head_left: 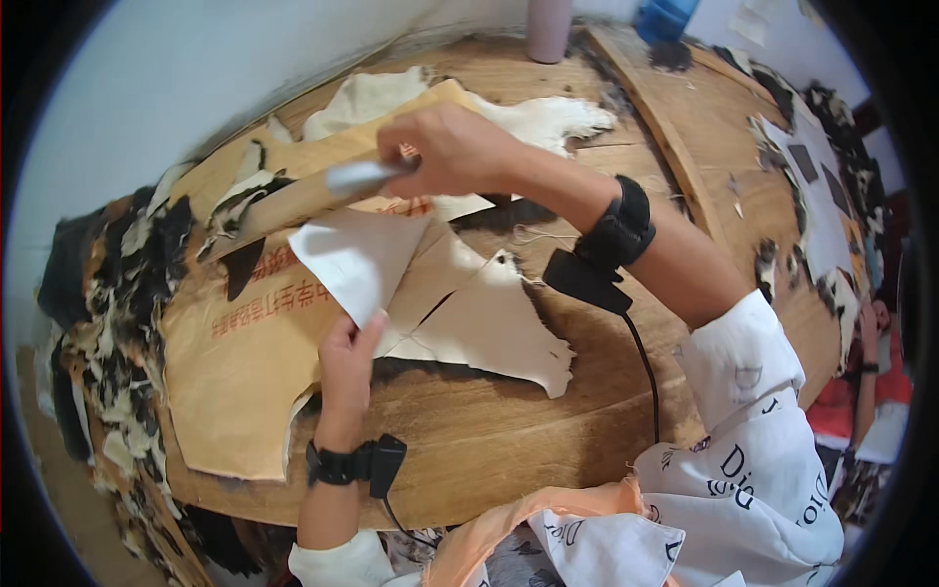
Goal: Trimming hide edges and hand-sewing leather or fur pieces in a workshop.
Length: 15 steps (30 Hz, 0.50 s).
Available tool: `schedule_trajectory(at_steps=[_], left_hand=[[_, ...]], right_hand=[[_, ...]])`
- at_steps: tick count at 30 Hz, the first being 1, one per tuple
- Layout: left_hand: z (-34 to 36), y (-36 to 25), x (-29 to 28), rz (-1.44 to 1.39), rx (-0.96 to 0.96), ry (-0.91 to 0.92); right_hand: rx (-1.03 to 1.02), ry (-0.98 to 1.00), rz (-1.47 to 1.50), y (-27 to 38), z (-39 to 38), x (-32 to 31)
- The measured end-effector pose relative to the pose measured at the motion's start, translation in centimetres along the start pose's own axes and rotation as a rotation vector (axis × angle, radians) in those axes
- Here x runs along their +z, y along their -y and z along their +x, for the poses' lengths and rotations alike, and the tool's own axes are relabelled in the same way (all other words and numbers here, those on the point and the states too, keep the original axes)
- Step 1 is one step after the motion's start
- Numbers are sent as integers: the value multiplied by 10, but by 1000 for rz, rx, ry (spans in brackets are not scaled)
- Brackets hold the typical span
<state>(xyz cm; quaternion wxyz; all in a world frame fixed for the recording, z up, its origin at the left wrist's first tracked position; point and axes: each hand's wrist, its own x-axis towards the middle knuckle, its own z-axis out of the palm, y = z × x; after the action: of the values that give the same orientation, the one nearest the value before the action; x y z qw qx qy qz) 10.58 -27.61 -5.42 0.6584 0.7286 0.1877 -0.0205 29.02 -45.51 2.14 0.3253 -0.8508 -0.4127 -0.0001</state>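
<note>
My left hand (348, 360) pinches the lower corner of a white, roughly triangular sheet (357, 249) with thumb and fingers. That sheet lies over brown paper and cream hide. Above it, my right hand (445, 147) is closed around the pale grey handle of a broad, flat-bladed tool (293, 203). Motion blurs the tool, so its exact kind is unclear. Its blade points left over the brown paper (230, 391), which has red print. To the right of my left hand lies a cream hide piece (489, 328) with a dark slit.
Black-and-white fur scraps (122, 342) pile along the table's left edge. A wooden strip (655, 127) crosses the wooden table (469, 430). A pink cup (549, 29) and a blue container (667, 18) stand at the back. Another person's arm (867, 362) shows at far right.
</note>
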Motion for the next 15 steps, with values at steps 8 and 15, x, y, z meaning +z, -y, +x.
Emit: schedule_trajectory(at_steps=[8, 15], left_hand=[[-16, -14, 27, 882, 756, 202], [-16, -18, 29, 958, 768, 259]], right_hand=[[151, 79, -76, -2, -31, 26], [205, 31, -96, -12, -59, 19]])
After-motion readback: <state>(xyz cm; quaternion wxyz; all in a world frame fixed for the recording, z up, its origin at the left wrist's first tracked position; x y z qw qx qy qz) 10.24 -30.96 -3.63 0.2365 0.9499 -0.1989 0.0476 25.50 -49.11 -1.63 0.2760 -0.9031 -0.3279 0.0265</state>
